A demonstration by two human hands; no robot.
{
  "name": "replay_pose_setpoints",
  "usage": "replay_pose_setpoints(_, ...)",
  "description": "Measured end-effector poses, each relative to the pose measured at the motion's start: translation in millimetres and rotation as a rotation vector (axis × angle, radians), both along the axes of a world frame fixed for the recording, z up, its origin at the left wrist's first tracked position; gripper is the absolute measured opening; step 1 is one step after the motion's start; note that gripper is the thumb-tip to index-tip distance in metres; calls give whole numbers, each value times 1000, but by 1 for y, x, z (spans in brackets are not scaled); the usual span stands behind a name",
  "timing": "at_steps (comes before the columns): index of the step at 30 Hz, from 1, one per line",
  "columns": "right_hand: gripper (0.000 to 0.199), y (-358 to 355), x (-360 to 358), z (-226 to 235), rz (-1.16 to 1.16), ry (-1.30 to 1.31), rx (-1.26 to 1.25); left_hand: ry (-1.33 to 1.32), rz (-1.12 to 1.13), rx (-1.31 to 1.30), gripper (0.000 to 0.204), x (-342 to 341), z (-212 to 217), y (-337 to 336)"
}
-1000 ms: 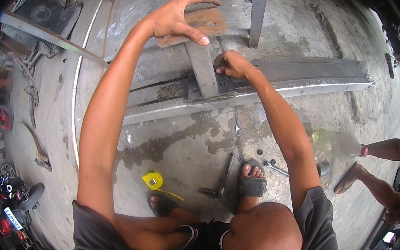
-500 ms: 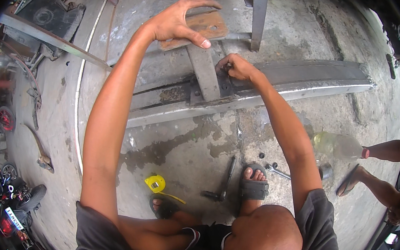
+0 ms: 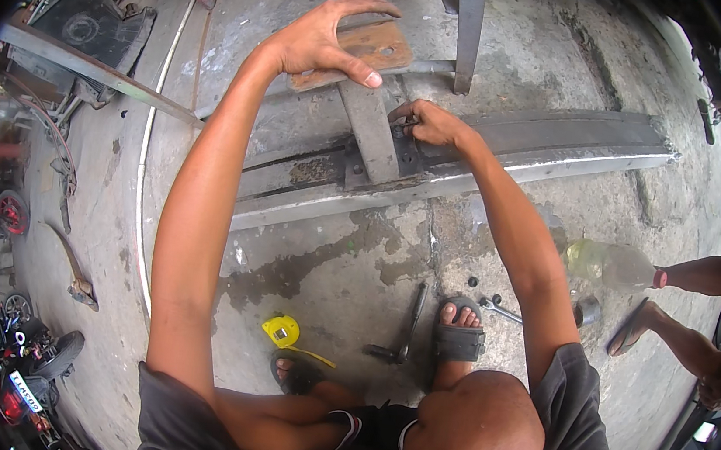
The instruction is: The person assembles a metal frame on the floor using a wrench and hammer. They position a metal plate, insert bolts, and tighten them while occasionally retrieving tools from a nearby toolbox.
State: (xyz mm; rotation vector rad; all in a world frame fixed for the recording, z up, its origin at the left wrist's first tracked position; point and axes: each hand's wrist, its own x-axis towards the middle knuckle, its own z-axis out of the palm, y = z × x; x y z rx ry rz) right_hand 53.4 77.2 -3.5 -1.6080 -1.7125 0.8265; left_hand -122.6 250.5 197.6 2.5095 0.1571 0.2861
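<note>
A rusty brown metal plate (image 3: 378, 44) with holes sits on top of a short grey steel post (image 3: 369, 129). My left hand (image 3: 310, 40) spans this plate, thumb along its near edge and fingers over the far side. At its foot the post meets a dark base plate (image 3: 355, 172) on a long grey steel beam (image 3: 553, 149). Beside the post's right side, my right hand (image 3: 432, 124) is closed with its fingertips pinched low near the base plate. Whatever those fingers hold is too small or hidden to make out.
By my feet lie a yellow tape measure (image 3: 282, 331), a dark ratchet-like wrench (image 3: 409, 327) and a spanner (image 3: 505, 310). A plastic bottle (image 3: 611, 265) stands out at right, near another person's leg (image 3: 707, 275). A steel leg (image 3: 467, 34) rises behind the beam.
Hardly anything differs. My right hand's fingers have shifted slightly beside the post, while my left hand stays on the plate.
</note>
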Motion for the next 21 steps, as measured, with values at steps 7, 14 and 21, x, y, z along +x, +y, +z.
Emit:
replay_pose_setpoints(7,30,-2,-12,28,-49,-115,-217,7,6,-19,108,-1,1,0)
replay_pose_setpoints(14,29,-1,-5,17,-3,-69,-187,-12,1,15,107,-1,-4,4)
replay_pose_setpoints(21,28,1,0,4,70,-2,-110,-11,9,6,105,0,-1,2)
